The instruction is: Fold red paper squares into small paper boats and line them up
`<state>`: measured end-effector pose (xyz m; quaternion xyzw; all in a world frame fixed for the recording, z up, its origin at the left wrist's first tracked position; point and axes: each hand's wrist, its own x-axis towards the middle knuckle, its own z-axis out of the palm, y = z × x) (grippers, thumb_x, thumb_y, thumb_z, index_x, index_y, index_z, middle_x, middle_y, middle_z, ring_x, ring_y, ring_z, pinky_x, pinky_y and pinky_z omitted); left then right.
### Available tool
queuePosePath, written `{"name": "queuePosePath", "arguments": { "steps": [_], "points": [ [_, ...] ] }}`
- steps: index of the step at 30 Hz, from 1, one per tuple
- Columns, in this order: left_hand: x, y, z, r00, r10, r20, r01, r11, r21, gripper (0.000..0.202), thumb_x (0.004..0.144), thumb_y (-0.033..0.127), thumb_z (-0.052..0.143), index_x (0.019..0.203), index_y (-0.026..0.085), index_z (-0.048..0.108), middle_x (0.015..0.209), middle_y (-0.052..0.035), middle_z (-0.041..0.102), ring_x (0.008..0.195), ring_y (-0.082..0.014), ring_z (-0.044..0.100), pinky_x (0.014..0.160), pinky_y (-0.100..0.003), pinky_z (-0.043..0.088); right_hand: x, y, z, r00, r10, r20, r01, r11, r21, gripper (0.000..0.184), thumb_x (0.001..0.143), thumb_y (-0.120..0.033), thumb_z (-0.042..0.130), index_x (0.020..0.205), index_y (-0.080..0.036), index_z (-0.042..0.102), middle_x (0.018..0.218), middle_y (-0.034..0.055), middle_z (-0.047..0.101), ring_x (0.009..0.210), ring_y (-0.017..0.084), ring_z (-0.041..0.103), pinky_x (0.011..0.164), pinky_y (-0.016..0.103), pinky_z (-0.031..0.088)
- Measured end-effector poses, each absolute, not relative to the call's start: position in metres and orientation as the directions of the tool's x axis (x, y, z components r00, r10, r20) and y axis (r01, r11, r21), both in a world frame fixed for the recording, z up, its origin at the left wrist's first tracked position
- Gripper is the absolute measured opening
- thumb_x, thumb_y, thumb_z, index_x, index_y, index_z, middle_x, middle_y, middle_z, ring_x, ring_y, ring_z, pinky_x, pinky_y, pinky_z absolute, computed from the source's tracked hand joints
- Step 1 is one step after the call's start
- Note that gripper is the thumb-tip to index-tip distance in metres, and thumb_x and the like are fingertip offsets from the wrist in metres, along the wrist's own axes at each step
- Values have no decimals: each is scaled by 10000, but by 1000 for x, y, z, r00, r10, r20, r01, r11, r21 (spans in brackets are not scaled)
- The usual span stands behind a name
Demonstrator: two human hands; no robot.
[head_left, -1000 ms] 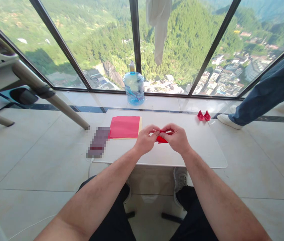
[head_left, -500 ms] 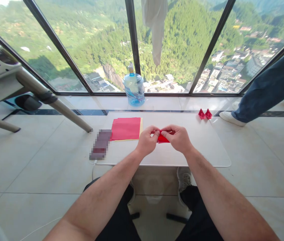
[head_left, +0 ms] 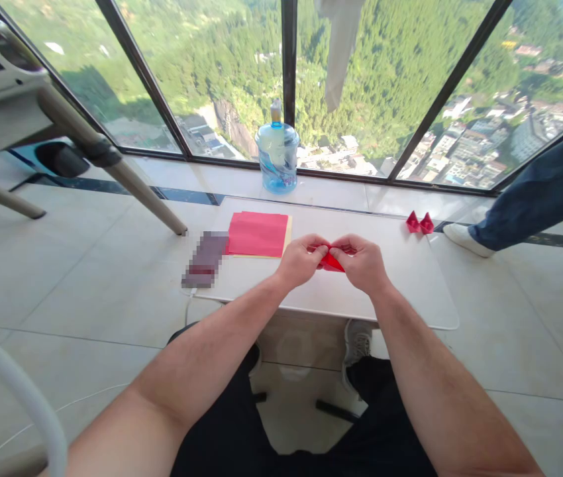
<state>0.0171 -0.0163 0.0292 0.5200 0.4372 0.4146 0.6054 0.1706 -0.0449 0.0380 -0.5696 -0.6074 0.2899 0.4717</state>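
Note:
Over the middle of a small white table (head_left: 410, 291), my left hand (head_left: 301, 260) and my right hand (head_left: 362, 263) pinch a partly folded piece of red paper (head_left: 332, 261) between them. Both hands are closed on it, fingertips meeting at its top edge. Most of the paper is hidden by my fingers. A stack of pink and red paper sheets (head_left: 257, 234) on a yellow sheet lies to the left of my left hand. Two small folded red paper figures (head_left: 419, 223) stand at the table's far right corner.
A blurred phone (head_left: 206, 258) with a white cable lies at the table's left edge. A blue water jug (head_left: 277, 157) stands by the glass window. Another person's leg and white shoe (head_left: 465, 239) are at the right. A slanted furniture leg (head_left: 112, 165) crosses the left.
The view has shifted slightly, with the table now sitting further right and higher. My hands stay pinched on the red paper, working its top edge with small finger movements.

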Motion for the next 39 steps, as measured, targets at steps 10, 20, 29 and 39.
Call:
{"name": "queuePosePath", "arguments": {
  "steps": [10, 20, 29, 39],
  "points": [
    [14, -13, 41, 172, 921, -349, -258, 384, 887, 91, 833, 184, 685, 814, 144, 606, 710, -22, 672, 630, -152, 668, 630, -354, 612, 173, -46, 41, -51, 946, 321, 466, 307, -830, 77, 770, -282, 720, 819, -230, 748, 1062, 61, 718, 979, 215, 675, 900, 400, 534],
    [13, -15, 44, 280, 907, -314, -297, 393, 870, 119, 817, 185, 704, 878, 105, 641, 783, -72, 708, 701, -193, 719, 730, -383, 615, 175, -42, 33, 93, 970, 223, 404, 168, -899, 138, 786, -323, 681, 815, -206, 748, 937, 65, 760, 836, 218, 688, 751, 357, 547],
    [11, -16, 44, 240, 948, -209, -122, 243, 962, 162, 721, 264, 777, 777, 129, 706, 748, -38, 687, 669, -154, 649, 500, -235, 523, 176, -40, 32, 192, 974, 118, 353, 44, -935, 228, 770, -396, 703, 799, -177, 762, 858, 70, 766, 760, 208, 670, 698, 320, 516],
    [11, -17, 49, 197, 967, -164, -58, 179, 982, 86, 741, 210, 692, 775, 135, 717, 645, -22, 677, 550, -110, 576, 463, -206, 421, 176, -42, 35, 177, 984, 36, 238, -7, -971, 295, 753, -447, 727, 830, -163, 758, 784, 72, 752, 677, 197, 653, 620, 308, 513]
  ]
}}
